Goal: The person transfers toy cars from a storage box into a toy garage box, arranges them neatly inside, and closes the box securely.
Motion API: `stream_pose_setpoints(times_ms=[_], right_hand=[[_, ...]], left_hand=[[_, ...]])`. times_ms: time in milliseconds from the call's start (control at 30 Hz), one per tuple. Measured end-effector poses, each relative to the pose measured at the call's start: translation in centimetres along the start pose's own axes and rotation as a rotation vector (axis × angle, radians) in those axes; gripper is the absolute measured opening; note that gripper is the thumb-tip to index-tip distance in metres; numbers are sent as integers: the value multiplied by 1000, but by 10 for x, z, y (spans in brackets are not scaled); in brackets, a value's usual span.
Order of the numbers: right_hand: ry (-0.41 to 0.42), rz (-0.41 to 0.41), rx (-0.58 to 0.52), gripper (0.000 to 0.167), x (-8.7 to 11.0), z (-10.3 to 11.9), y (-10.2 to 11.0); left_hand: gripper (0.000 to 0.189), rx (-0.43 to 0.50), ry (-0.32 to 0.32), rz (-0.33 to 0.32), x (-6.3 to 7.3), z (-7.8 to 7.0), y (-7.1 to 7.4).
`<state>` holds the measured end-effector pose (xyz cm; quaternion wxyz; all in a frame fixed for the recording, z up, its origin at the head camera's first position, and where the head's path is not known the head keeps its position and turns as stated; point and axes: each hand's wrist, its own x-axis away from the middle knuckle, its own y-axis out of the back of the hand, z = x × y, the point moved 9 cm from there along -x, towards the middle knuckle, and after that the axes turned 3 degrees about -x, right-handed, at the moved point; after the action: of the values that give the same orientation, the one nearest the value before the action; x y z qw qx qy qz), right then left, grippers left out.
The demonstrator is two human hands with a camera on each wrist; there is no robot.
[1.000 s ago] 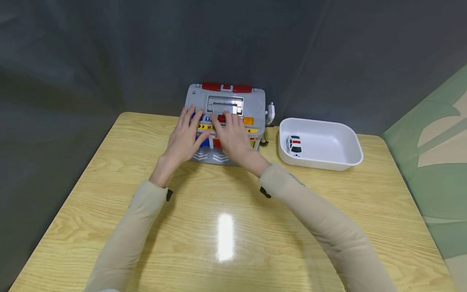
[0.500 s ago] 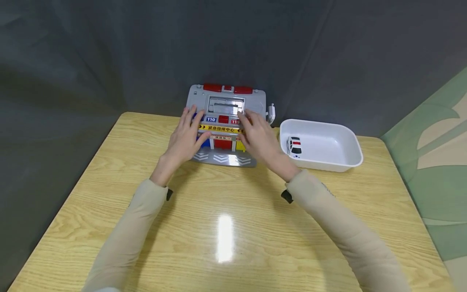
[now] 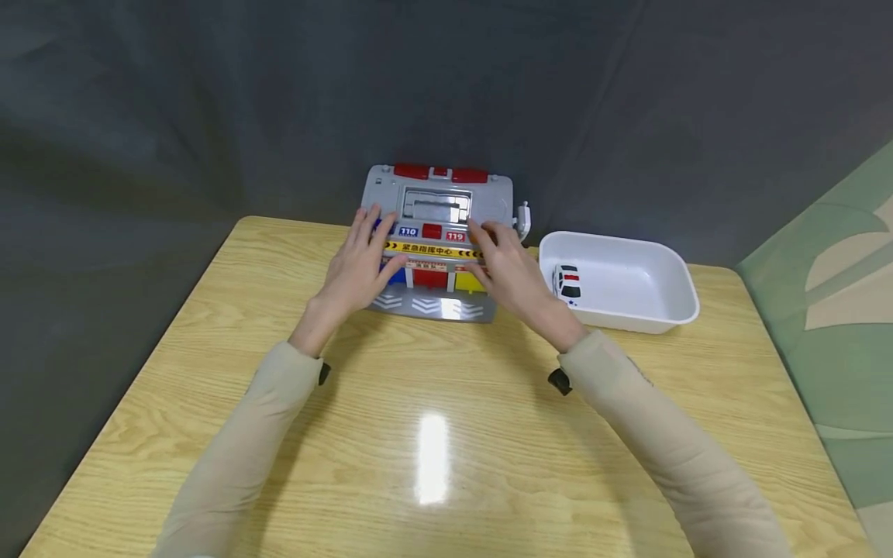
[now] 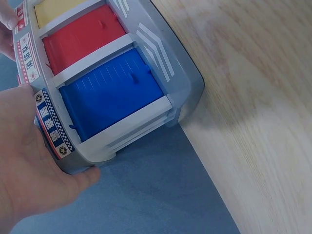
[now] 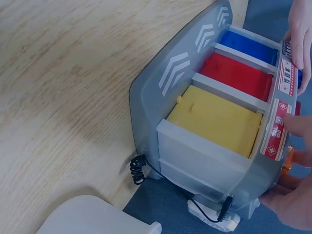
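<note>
A grey toy garage (image 3: 436, 304) with blue, red and yellow doors stands at the back of the table. My left hand (image 3: 352, 267) rests on its left end, fingers straight across the roof edge and thumb at the front sign. On the right end, my right hand (image 3: 515, 271) lies with slightly bent fingers, thumb near the front sign. In the right wrist view, these fingers are right beside an orange button (image 5: 288, 158). The red button (image 3: 432, 231) sits between the 110 and 119 labels. The blue door (image 4: 112, 92) and yellow door (image 5: 214, 119) are down.
Right of the garage stands a white plastic tub (image 3: 628, 322) with a white toy car (image 3: 569, 282) inside. A white handset (image 3: 523, 221) with a coiled black cord (image 5: 138, 169) hangs on the garage's right side. A dark curtain (image 3: 446, 77) rises behind the table.
My right hand has moved right, from over the red button at the middle to the garage's right end. The left hand stays at the left end.
</note>
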<state>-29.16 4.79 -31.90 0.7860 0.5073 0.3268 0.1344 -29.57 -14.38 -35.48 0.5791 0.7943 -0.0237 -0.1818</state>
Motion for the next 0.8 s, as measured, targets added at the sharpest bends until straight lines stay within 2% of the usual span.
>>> stream_pose_setpoints(times_ms=[233, 400, 800], right_hand=[[19, -25, 1, 59, -1, 1, -1], [20, -13, -10, 59, -3, 2, -2], [12, 9, -24, 58, -11, 0, -3]], left_hand=[[71, 9, 4, -10, -1, 3, 0], [70, 1, 3, -4, -1, 5, 2], [79, 21, -13, 40, -5, 8, 16]])
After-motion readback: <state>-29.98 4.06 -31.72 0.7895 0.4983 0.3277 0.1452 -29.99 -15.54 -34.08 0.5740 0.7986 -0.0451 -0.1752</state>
